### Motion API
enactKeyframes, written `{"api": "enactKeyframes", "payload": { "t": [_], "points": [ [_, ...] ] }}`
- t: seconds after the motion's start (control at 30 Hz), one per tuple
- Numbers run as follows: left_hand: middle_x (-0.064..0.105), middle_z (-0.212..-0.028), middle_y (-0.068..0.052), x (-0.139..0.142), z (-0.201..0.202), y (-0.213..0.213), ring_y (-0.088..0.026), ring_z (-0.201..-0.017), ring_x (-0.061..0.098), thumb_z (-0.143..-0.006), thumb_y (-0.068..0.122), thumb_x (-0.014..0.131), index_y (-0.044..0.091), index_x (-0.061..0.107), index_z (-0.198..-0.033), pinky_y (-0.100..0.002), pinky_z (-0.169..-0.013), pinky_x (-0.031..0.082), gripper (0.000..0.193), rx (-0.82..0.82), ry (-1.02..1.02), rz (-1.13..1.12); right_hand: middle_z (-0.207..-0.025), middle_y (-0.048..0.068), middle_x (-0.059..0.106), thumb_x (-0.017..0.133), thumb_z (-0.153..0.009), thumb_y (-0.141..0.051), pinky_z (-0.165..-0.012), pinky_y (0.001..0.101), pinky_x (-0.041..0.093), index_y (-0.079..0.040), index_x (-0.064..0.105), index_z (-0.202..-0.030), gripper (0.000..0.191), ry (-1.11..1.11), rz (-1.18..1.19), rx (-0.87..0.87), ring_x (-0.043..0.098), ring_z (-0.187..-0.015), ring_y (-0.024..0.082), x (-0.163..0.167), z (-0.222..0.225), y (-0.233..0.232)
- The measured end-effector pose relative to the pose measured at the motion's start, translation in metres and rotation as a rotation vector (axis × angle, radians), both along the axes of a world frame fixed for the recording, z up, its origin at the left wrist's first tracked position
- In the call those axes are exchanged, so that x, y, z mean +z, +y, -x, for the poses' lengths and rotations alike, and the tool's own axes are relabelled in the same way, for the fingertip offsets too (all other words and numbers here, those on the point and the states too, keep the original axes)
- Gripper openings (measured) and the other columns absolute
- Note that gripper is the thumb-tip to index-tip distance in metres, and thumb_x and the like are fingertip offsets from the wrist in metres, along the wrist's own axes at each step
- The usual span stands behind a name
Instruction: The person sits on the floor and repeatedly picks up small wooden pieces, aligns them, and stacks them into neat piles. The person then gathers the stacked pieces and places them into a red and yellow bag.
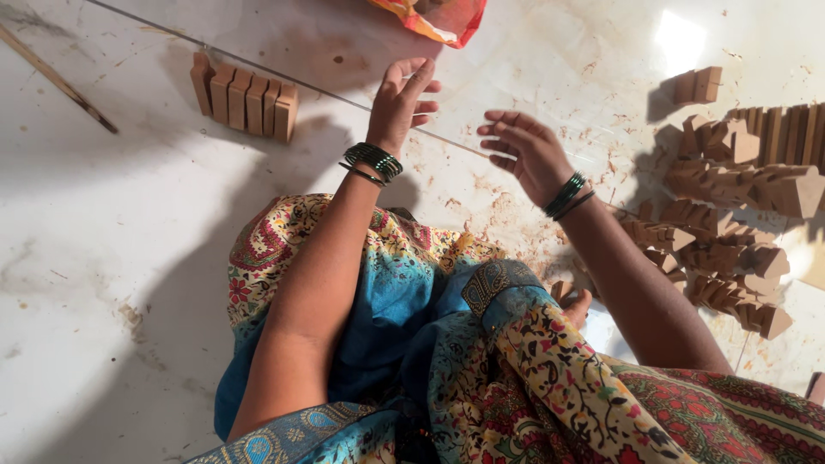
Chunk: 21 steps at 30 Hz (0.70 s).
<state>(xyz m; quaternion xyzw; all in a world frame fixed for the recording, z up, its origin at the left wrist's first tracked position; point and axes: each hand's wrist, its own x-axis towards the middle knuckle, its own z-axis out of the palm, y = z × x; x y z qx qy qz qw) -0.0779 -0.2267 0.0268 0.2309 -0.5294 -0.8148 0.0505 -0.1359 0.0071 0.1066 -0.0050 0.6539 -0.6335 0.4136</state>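
Note:
My left hand [402, 101] hovers over the white floor with fingers apart and nothing in it, green bangles on the wrist. My right hand [524, 150] is beside it, fingers spread and curled a little, also holding nothing, with green bangles too. A neat row of small wooden blocks [245, 101] stands on the floor to the left of my left hand. A heap of carved wooden pieces [730, 223] lies to the right of my right arm. My lap is covered by patterned cloth [481, 369] in blue, yellow and red.
An orange and red bag [438, 17] lies at the top edge. A thin stick [56, 77] lies at the far left. A pair of blocks [698, 84] sits apart at the upper right. Wood dust [507, 206] is scattered near my knees. A thin groove [284, 77] crosses the marble floor.

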Motion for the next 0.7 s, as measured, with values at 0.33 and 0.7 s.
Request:
{"api": "enactKeyframes", "payload": {
  "t": [0.33,0.7],
  "points": [
    [0.075,-0.099,-0.005,-0.023,-0.033,0.024,-0.010,-0.075,0.070,-0.095,0.052,0.070,0.010,0.049,-0.136,-0.025,-0.064,0.054,0.063,-0.095,-0.003,0.279,-0.103,0.004,0.074,0.064,-0.097,-0.025,-0.081,0.0386,0.058,-0.017,0.072,-0.116,0.022,0.918,-0.559,0.627,0.070,-0.090,0.020,-0.068,-0.093,0.055],
    [0.077,-0.099,-0.006,-0.014,-0.060,0.036,-0.016,-0.081,0.077,-0.099,0.043,0.073,0.008,0.044,-0.141,-0.030,-0.074,0.058,0.062,-0.202,0.051,0.641,-0.102,0.002,0.067,0.068,-0.084,-0.043,-0.091,0.0428,0.048,-0.022,0.067,-0.116,0.038,1.256,-0.970,0.885,0.066,-0.100,0.021,-0.053,-0.182,0.114]
  ]
}}
